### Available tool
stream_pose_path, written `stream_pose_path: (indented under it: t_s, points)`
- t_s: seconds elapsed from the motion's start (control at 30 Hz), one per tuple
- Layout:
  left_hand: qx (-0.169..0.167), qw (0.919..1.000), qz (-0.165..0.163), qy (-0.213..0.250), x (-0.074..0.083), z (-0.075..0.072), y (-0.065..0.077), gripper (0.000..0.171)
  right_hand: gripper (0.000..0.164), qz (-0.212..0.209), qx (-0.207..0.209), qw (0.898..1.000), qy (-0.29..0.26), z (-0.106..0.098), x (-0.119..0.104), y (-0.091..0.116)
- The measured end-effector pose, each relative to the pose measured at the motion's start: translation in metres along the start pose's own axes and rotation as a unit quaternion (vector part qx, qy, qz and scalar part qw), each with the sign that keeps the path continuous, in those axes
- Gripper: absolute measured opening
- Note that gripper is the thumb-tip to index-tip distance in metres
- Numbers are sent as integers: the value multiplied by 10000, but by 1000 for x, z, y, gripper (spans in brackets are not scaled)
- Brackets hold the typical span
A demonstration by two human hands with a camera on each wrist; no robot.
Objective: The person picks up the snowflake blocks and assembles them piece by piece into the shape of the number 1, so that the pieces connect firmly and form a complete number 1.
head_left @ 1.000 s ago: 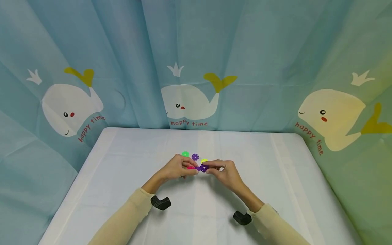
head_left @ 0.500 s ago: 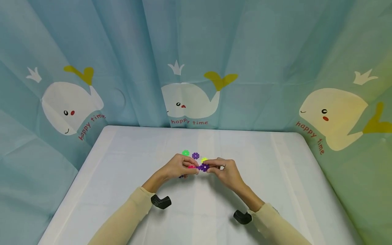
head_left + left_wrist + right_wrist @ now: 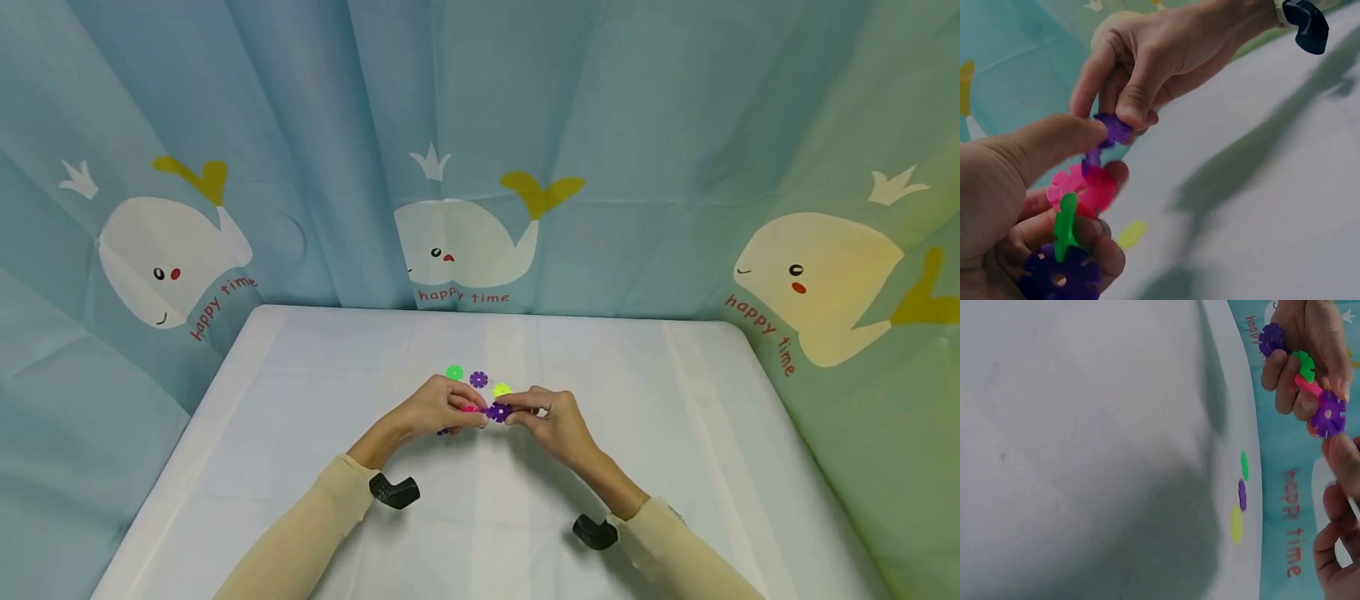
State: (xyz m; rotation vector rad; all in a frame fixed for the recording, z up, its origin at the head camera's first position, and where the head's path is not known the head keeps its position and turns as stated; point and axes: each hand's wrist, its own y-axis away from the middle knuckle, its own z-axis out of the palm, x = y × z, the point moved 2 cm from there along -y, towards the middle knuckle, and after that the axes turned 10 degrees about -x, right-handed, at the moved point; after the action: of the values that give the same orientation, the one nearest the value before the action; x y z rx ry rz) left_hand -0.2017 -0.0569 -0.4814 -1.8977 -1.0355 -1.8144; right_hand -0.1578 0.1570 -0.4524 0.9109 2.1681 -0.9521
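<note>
A chain of notched plastic snowflake discs hangs in my left hand (image 3: 431,408). In the left wrist view it runs from a dark purple disc (image 3: 1038,281) through a green disc (image 3: 1066,231) and a pink disc (image 3: 1079,186) to a purple disc (image 3: 1091,160). My left thumb and fingers pinch its upper end. My right hand (image 3: 555,422) pinches another purple disc (image 3: 499,412) between thumb and fingers, against the chain's end. Fingers partly hide where these two purple discs meet, so how far they are joined is unclear.
Beyond the hands, a green disc (image 3: 454,372), a loose purple disc (image 3: 478,380) and a yellow disc (image 3: 502,389) lie on the white tabletop (image 3: 630,375). A blue curtain (image 3: 630,125) printed with whales surrounds the table's back and sides.
Both hands keep their grips in almost the same place, the purple disc in the right hand shifting only slightly. The head view has tilted a little, so the background sits higher.
</note>
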Motion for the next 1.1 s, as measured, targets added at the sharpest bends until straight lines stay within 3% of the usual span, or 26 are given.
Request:
stream_pose_path:
  t_s: [0.17,0.47,0.63,0.83,0.97,1.1]
  points:
    - [-15,9999,25,-102,0,-1,0,22,27,-236,9,9997,72,-3,-13,-2]
    - [133,9996,42,-238,1,-3,3,22,25,372,-166,9992,-44,7,30,5]
    - [149,9990,106,-397,-1,-3,3,23,28,489,-392,9980,-84,5,33,8]
    - [148,9982,150,-569,-1,-1,3,22,25,398,-305,9987,45,4,34,11]
    - [212,9961,318,-795,-2,-1,3,24,24,379,-276,9988,116,5,36,12]
    - [417,9880,742,-1289,-4,1,3,31,24,463,-269,9985,133,4,37,14]
